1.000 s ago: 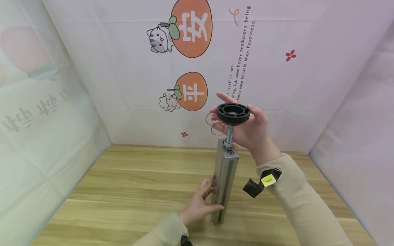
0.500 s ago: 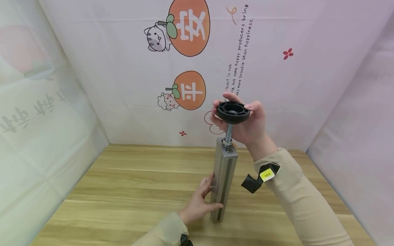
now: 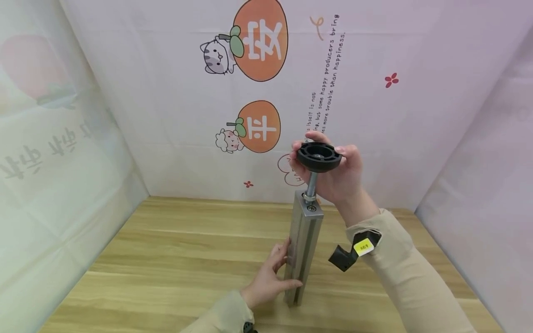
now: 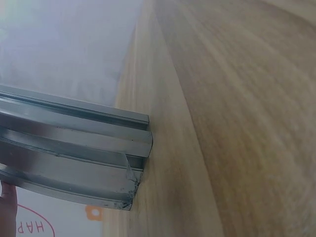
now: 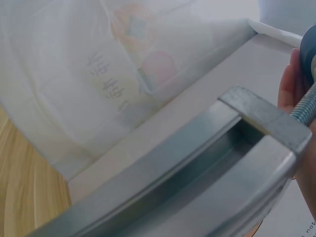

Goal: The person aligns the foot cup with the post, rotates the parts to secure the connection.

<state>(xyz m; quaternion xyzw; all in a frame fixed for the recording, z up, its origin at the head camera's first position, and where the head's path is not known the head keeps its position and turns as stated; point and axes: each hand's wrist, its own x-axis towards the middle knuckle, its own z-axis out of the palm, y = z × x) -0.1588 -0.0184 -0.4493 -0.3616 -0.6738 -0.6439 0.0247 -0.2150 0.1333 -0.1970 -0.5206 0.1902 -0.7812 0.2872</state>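
A slotted aluminium profile [image 3: 303,249] stands upright on the wooden table, its lower end at the boards in the left wrist view. From its end plate [image 3: 310,210] rises a threaded rod [image 3: 311,184] with a nut at the base and a black round levelling foot [image 3: 319,157] on top. My right hand [image 3: 345,178] grips the foot's rim, thumb on the near right side and fingers round the far left. Lower down, my left hand [image 3: 268,280] holds the profile between thumb and fingers. The right wrist view shows the profile's end plate [image 5: 266,116] and the rod's thread [image 5: 305,106] close up.
The wooden table [image 3: 175,263] runs back to a white printed cloth wall [image 3: 187,138]. More cloth walls rise at the left [image 3: 37,185] and right [image 3: 479,194]. A black wrist mount [image 3: 354,249] sticks out from my right sleeve.
My right hand's fingers, spread around the foot earlier, have closed on its rim, and the foot tilts slightly. My left hand keeps its hold on the profile.
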